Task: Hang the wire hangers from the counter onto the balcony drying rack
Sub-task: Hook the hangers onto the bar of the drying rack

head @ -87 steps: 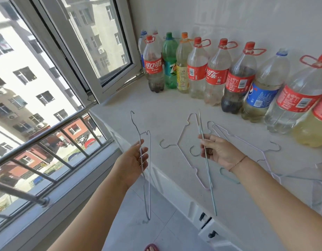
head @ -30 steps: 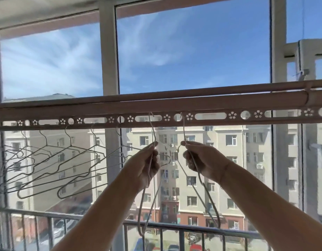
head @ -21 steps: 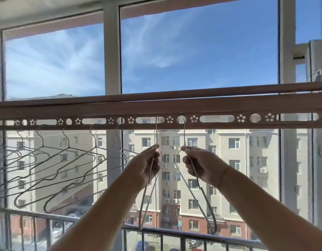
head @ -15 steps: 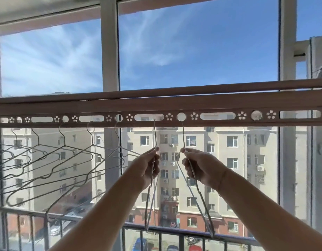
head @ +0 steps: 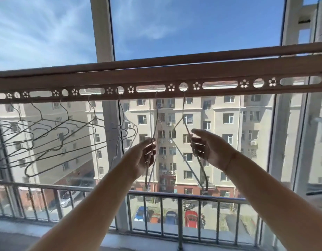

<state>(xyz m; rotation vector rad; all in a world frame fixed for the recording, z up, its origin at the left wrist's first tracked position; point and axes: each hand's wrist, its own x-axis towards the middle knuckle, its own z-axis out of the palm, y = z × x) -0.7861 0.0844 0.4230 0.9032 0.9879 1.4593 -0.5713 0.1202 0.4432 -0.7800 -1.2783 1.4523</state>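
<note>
The drying rack (head: pixel 220 75) is a brown bar with slots and round holes, crossing the view overhead. Two wire hangers hang from it by their hooks. The left hanger (head: pixel 157 113) is hooked in a long slot, and the right hanger (head: pixel 182 113) is hooked in a round hole. My left hand (head: pixel 143 158) has its fingers curled around the left hanger's lower wires. My right hand (head: pixel 210 149) is beside the right hanger with thumb and fingers spread, the wire just at its fingertips. The counter is out of view.
Several more wire hangers (head: pixel 47 136) hang tilted along the rack's left part. A metal balcony railing (head: pixel 174 195) runs below my hands. A white window post (head: pixel 104 29) stands behind the rack, with another frame (head: pixel 290 20) at the right.
I carried two hangers from the counter up to the rack and hooked both on. My right hand has just opened off its hanger. The view has tilted slightly lower.
</note>
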